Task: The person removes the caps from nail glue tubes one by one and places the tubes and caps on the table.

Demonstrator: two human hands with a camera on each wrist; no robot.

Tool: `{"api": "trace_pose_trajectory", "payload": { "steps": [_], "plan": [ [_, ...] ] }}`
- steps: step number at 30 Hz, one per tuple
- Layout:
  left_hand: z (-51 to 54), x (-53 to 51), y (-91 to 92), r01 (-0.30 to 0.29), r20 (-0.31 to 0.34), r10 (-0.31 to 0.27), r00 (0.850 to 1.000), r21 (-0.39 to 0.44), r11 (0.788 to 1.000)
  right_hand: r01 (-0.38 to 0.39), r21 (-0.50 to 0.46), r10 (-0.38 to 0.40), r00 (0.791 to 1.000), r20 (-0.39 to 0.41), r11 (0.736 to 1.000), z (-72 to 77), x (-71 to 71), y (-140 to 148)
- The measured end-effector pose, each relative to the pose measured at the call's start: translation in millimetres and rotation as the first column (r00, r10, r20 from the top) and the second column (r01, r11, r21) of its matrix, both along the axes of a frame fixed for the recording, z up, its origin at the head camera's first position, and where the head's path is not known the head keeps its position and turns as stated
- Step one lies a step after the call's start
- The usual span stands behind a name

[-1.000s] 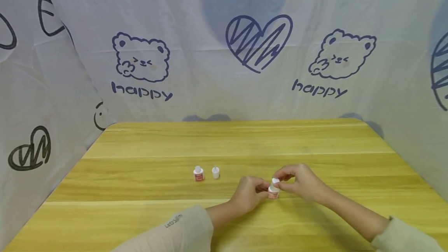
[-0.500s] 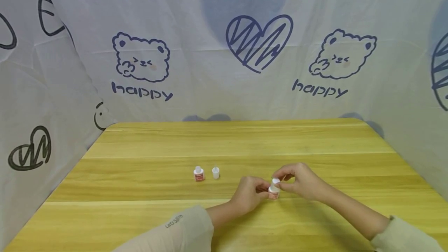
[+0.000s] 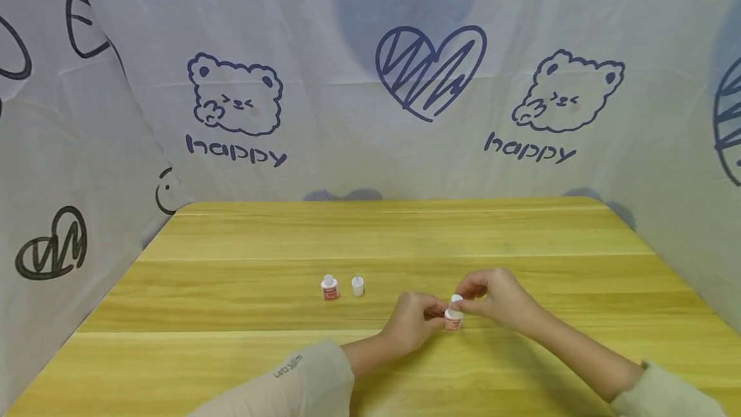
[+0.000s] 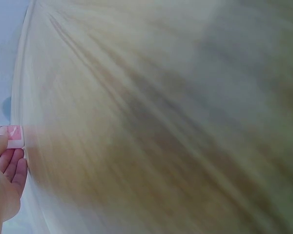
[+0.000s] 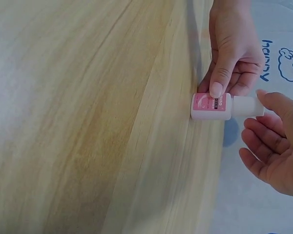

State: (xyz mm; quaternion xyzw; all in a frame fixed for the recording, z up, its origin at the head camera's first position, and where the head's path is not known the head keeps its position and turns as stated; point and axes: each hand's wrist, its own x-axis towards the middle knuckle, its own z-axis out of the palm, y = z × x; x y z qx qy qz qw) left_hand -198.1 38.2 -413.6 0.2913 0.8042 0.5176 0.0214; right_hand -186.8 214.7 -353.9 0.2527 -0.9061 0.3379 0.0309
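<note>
In the head view, a small white bottle with a pink label [image 3: 453,324] stands upright on the table, right of centre. My left hand [image 3: 410,324] grips its body from the left, thumb across the label in the right wrist view. On top is a white cap [image 5: 247,106], which my right hand [image 3: 503,301] pinches between thumb and fingers. The cap sits on the bottle's neck; how tightly, I cannot tell. Only the label end of the bottle [image 4: 14,136] shows in the left wrist view, beside the left thumb.
A second small bottle [image 3: 330,289], uncapped with its nozzle showing, stands farther left on the wooden table [image 3: 231,352]. Next to it rests a white cap [image 3: 357,286] with a thin stem pointing up. Behind the table hangs a printed white cloth [image 3: 347,147].
The right fingers have shifted slightly around the cap. The left hand and the bottle stay in place, as do the second bottle and the loose cap.
</note>
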Motion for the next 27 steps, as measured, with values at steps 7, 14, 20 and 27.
{"api": "trace_pose_trajectory", "payload": {
  "steps": [7, 14, 20, 27],
  "plan": [
    [-1.2, 0.0, -0.2, 0.006, 0.003, -0.006, 1.000, -0.001, 1.000, -0.002, 0.018, 0.002, 1.000, 0.004, 1.000, -0.1, 1.0, -0.6],
    [-2.5, -0.9, -0.1, -0.002, -0.022, 0.002, 1.000, -0.017, 1.000, -0.037, 0.047, 0.037, 0.999, 0.011, 0.998, 0.7, 0.2, 0.5],
    [-3.0, -0.6, -0.1, 0.001, -0.031, -0.001, 1.000, -0.019, 1.000, -0.087, 0.064, 0.087, 0.996, -0.004, 0.994, 1.2, -1.5, 2.1],
    [-4.5, -1.7, 0.3, 0.003, -0.025, -0.004, 1.000, -0.011, 1.000, -0.129, 0.058, 0.129, 0.992, 0.003, 0.990, 1.4, -2.3, 3.5]
  ]
}}
